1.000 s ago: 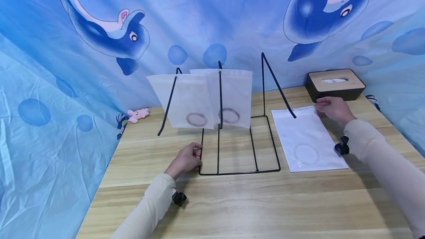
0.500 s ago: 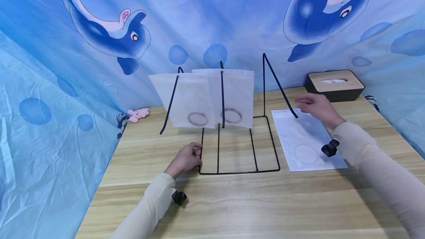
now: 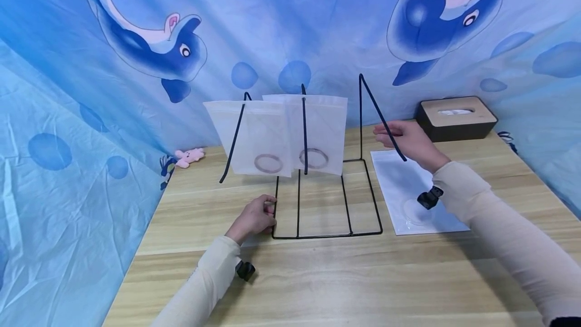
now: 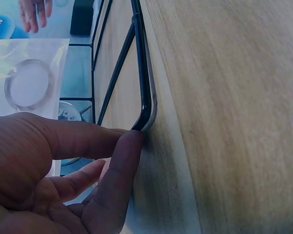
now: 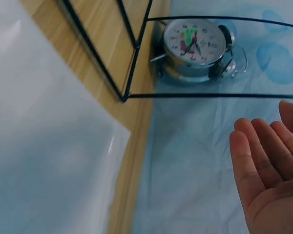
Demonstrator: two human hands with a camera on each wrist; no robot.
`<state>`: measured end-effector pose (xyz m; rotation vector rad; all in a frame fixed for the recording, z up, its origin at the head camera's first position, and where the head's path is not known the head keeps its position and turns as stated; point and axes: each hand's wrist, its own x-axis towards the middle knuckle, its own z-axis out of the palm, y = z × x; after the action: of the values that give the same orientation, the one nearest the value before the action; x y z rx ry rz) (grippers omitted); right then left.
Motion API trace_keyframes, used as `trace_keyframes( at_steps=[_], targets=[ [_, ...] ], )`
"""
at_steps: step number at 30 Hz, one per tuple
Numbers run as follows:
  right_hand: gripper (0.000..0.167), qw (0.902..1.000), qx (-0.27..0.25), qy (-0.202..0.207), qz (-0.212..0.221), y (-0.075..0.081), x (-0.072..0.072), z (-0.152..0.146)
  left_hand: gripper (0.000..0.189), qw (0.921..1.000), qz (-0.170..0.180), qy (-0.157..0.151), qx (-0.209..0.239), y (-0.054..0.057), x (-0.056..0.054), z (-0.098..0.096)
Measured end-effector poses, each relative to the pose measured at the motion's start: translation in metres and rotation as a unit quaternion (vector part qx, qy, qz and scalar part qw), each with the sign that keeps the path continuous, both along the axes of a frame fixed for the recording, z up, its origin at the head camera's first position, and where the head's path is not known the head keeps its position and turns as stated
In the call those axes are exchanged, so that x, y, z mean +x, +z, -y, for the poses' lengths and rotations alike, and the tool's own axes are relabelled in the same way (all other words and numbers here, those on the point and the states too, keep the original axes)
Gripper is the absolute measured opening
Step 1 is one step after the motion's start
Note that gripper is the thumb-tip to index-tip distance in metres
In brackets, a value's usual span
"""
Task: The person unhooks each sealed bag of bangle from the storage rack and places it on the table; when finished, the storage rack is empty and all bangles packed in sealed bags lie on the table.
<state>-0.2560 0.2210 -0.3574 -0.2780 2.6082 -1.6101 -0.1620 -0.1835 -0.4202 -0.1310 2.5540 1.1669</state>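
A black wire rack [image 3: 324, 236] stands on the table. My left hand [image 3: 254, 218] pinches the left side of its base; in the left wrist view, thumb and fingertip meet at the rod's corner. Two translucent white zip bags [image 3: 247, 138] hang upright on the rack's left and middle arms, each showing a ring shape near its bottom. A third white bag [image 3: 392, 178] lies flat right of the rack, partly under my right forearm. Above its far edge my right hand [image 3: 410, 140] hovers behind the rack's right arm, fingers extended, holding nothing.
A dark tissue box with a wooden top [image 3: 458, 115] stands at the back right. A pink plush toy [image 3: 189, 157] lies at the back left. Behind the rack, the right wrist view shows an alarm clock [image 5: 195, 44]. A blue dolphin-print curtain [image 3: 317, 14] borders the table.
My right hand has let go of the flat bag's top right corner and moved left to the rack's right arm. The left hand keeps its place on the rack.
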Motion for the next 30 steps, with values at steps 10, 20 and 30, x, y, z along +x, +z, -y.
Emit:
trace_keyframes(
  at_steps=[10, 20, 30],
  targets=[
    [0.056, 0.9963, -0.038, 0.018, -0.075, 0.017, 0.005, 0.031, 0.056, 1.0, -0.006, -0.004, -0.001, 0.0, 0.001, 0.001],
    [0.058, 0.9844, -0.1, 0.051, -0.136, 0.024, 0.0, 0.06, 0.054, 0.9999, -0.006, -0.009, -0.008, -0.004, 0.0, 0.002],
    [0.049, 0.973, -0.148, 0.056, -0.168, 0.036, -0.004, 0.079, 0.055, 0.9999, -0.007, -0.008, 0.001, -0.004, 0.0, 0.002]
  ],
)
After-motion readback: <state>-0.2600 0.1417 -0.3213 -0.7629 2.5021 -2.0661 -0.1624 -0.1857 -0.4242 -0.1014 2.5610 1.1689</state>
